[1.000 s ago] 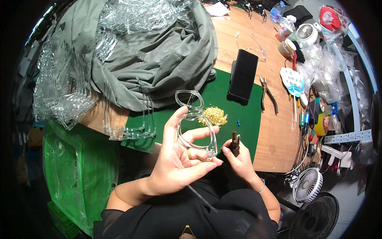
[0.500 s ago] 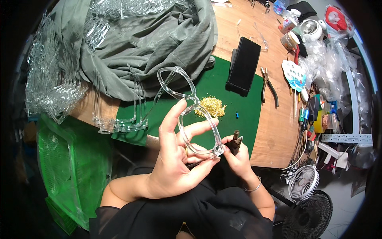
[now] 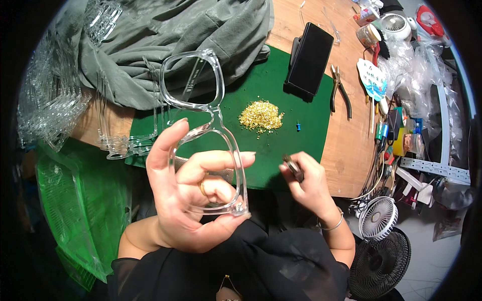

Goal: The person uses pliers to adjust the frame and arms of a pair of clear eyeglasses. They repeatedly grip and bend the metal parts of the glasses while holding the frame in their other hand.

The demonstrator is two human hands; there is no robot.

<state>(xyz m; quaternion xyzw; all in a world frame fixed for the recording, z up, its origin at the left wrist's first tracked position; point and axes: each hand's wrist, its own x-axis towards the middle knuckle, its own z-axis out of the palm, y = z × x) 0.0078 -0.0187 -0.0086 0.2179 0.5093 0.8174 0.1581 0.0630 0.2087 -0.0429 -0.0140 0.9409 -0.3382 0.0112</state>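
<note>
My left hand grips a clear plastic eyeglass frame, thumb at its lower corner and fingers around the nearer rim. The frame stands tilted above the mat, its lens openings without visible lenses. To its right, my right hand is closed around a short dark tool; most of the tool is covered by the fingers, and its kind is unclear. Beyond both hands, a heap of tiny gold-coloured metal pieces lies on the green mat. A blue push pin stands beside the heap.
More clear eyeglass frames stand at the mat's left edge, and others pile up at far left. Grey cloth covers the back left. A black phone and pliers lie right. A green basket stands lower left.
My left hand has moved left with the eyeglass frame, which now stands more upright. My right hand and the dark tool have drawn away from the frame's corner. The view has shifted slightly.
</note>
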